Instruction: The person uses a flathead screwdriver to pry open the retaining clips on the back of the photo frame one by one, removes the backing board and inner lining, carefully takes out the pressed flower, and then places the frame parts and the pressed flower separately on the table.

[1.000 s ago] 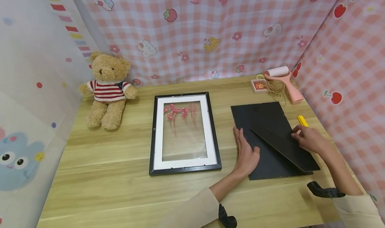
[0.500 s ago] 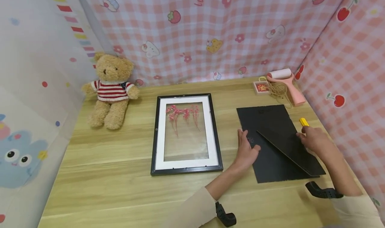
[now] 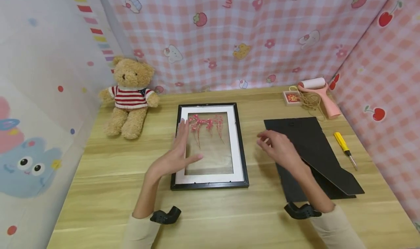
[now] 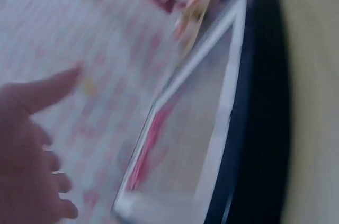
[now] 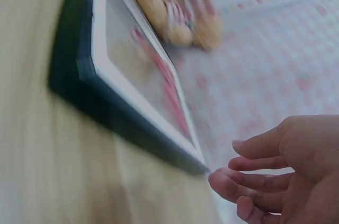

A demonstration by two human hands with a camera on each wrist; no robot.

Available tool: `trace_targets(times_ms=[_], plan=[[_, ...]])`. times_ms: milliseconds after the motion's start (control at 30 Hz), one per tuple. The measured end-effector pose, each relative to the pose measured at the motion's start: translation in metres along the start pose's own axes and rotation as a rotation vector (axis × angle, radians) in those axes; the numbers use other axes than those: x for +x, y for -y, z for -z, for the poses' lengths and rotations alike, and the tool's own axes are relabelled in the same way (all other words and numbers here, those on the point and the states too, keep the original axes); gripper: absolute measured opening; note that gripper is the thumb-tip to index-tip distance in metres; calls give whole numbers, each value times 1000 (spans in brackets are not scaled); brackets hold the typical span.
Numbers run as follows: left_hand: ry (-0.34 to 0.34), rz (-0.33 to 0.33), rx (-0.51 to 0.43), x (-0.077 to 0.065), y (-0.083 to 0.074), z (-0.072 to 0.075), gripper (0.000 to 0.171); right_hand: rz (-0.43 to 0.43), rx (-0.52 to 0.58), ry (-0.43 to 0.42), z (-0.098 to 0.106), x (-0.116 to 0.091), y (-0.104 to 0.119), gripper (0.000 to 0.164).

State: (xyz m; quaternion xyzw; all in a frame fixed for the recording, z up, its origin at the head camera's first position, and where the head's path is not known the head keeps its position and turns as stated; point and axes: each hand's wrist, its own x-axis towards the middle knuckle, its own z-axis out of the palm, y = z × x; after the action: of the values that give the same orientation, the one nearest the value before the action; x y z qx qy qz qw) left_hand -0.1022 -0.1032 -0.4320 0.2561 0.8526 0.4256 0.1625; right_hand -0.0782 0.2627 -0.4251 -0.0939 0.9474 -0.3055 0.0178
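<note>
A black picture frame point(image 3: 243, 147) with a white mat lies on the table, pink dried flowers point(image 3: 210, 123) showing in its upper part. My left hand point(image 3: 172, 156) is over the frame's left side, fingers straight and thumb spread, holding nothing. Between the frame and the black backing board point(image 3: 285, 185) my right hand point(image 3: 279, 147) is in the air, fingers loosely bent with nothing in them. The board lies flat, its stand flap point(image 3: 341, 176) raised at an angle. In the right wrist view the frame point(image 5: 143, 123) appears blurred beside the right hand point(image 5: 265, 176).
A yellow-handled screwdriver point(image 3: 342, 142) lies right of the board. At the back right are a small pink box point(image 3: 291, 98), twine point(image 3: 310, 100) and a pink lint roller point(image 3: 328, 102). A teddy bear point(image 3: 131, 96) sits at the back left of the wooden table point(image 3: 108, 190).
Both hands have left the backing board and moved left, the left hand to the frame's left side and the right toward the gap between. The screwdriver is now fully visible.
</note>
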Motion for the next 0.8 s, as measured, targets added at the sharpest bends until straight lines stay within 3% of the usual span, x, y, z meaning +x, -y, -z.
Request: trace_targets(times_ms=[133, 233, 367, 567, 767, 800], plan=[[122, 59, -6, -10, 39, 28, 133, 6, 67, 51, -38, 26, 25, 31], [165, 63, -21, -10, 66, 39, 142, -17, 102, 70, -56, 49, 37, 30], [172, 103, 51, -6, 96, 42, 151, -54, 141, 71, -71, 75, 45, 26], [213, 174, 150, 4, 119, 29, 161, -103, 85, 86, -89, 96, 48, 18], [237, 206, 213, 6, 123, 24, 160, -177, -29, 67, -98, 103, 55, 7], [239, 212, 221, 6, 122, 24, 159, -172, -38, 61, -105, 106, 44, 12]])
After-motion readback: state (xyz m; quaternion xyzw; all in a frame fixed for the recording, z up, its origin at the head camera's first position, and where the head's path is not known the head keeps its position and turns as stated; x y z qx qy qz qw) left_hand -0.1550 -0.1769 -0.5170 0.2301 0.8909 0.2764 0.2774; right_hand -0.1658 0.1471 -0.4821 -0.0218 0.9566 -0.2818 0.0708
